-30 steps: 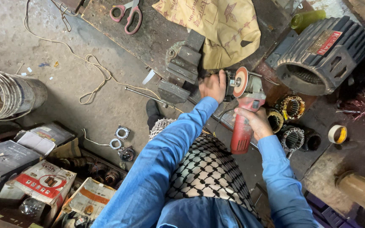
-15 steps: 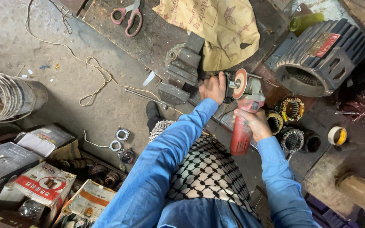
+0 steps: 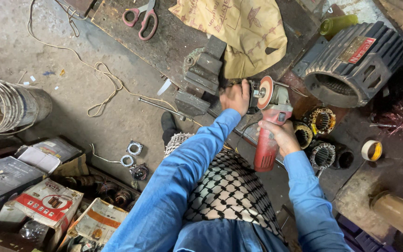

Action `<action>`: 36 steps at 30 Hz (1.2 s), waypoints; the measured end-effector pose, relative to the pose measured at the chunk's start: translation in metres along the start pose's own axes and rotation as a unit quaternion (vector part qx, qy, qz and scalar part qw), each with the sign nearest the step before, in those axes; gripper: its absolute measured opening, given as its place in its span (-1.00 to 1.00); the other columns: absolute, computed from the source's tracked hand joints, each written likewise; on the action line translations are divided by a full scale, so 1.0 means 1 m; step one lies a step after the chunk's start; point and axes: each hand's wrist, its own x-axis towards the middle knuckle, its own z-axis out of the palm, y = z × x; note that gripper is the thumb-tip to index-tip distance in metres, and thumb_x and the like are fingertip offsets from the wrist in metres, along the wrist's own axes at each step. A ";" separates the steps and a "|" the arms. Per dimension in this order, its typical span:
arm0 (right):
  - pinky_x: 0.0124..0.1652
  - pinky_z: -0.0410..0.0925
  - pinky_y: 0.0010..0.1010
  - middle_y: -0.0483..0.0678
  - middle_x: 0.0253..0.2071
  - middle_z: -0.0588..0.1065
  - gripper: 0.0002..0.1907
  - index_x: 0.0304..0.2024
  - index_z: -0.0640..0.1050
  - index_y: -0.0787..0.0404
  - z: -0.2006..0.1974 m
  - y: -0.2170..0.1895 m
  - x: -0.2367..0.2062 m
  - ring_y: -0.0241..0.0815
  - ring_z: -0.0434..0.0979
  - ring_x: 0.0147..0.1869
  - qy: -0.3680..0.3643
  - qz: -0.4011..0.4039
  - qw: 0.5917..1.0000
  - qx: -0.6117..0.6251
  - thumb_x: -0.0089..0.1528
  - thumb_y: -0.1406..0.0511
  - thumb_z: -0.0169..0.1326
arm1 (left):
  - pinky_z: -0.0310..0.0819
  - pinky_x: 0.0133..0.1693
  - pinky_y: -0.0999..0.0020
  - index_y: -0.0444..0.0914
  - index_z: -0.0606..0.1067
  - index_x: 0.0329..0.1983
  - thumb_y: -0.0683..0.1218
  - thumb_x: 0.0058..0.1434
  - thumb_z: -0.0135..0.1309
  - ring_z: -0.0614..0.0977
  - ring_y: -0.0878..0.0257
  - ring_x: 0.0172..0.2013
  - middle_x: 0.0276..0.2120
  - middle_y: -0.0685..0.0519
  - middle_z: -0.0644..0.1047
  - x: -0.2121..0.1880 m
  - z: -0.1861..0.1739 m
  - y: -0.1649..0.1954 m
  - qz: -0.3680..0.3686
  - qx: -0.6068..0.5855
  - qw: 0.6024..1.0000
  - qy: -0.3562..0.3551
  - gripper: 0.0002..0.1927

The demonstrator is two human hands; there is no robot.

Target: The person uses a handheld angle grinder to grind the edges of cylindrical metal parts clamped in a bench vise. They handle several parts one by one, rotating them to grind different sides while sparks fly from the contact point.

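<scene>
At the bench edge, the right hand (image 3: 281,135) wraps its fingers around the red angle grinder (image 3: 267,135), disc up, while the left hand (image 3: 235,96) grips its front beside the vise (image 3: 201,74). Beyond sit a tan printed bag (image 3: 239,28) and a ribbed grey motor housing (image 3: 355,60) bearing a red rectangular label (image 3: 355,49); cardboard boxes (image 3: 47,205) with red-and-white faces lie lower left.

I am stretching my left arm (image 3: 183,168) forward in its blue sleeve, elbow nearly straight, and my left hand (image 3: 235,96) is curling closed, knuckles up. I am bending my right arm (image 3: 306,196) at the elbow, and my right hand (image 3: 281,135) is wrapping its fingers shut, thumb pointing inward.
</scene>
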 end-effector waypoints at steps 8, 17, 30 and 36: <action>-0.32 0.52 -0.29 0.04 -0.34 0.58 -0.60 -0.05 0.55 0.32 0.001 -0.003 -0.002 -0.13 0.63 -0.37 0.006 0.010 1.000 -0.003 0.08 0.36 0.29 | 0.28 0.21 -0.11 -0.29 0.65 -0.40 0.22 0.43 -0.30 0.62 -0.26 -0.22 -0.33 -0.34 0.61 0.001 -0.002 0.000 -0.005 -0.003 1.000 -0.029 -0.34; -0.30 0.55 -0.29 0.03 -0.31 0.60 -0.59 -0.03 0.55 0.31 0.004 -0.008 -0.003 -0.14 0.65 -0.34 0.020 0.020 0.999 -0.033 0.08 0.35 0.29 | 0.29 0.22 -0.07 -0.30 0.64 -0.40 0.22 0.45 -0.31 0.62 -0.22 -0.22 -0.31 -0.34 0.60 0.001 -0.002 -0.001 0.004 -0.008 1.000 -0.026 -0.33; -0.28 0.53 -0.30 0.03 -0.32 0.60 -0.62 -0.07 0.57 0.34 -0.001 -0.001 0.001 -0.14 0.65 -0.33 0.013 0.004 1.000 -0.027 0.08 0.34 0.31 | 0.33 0.17 -0.09 -0.29 0.65 -0.45 0.21 0.42 -0.27 0.62 -0.24 -0.26 -0.38 -0.33 0.60 0.001 0.003 -0.003 0.010 -0.008 1.000 0.005 -0.35; -0.29 0.53 -0.29 0.01 -0.31 0.60 -0.61 -0.06 0.56 0.33 0.001 -0.005 -0.001 -0.14 0.65 -0.34 0.011 0.005 1.000 -0.028 0.08 0.34 0.30 | 0.35 0.13 -0.09 -0.29 0.64 -0.47 0.20 0.42 -0.27 0.62 -0.25 -0.31 -0.41 -0.32 0.60 0.001 0.001 -0.003 0.016 -0.013 1.000 -0.001 -0.35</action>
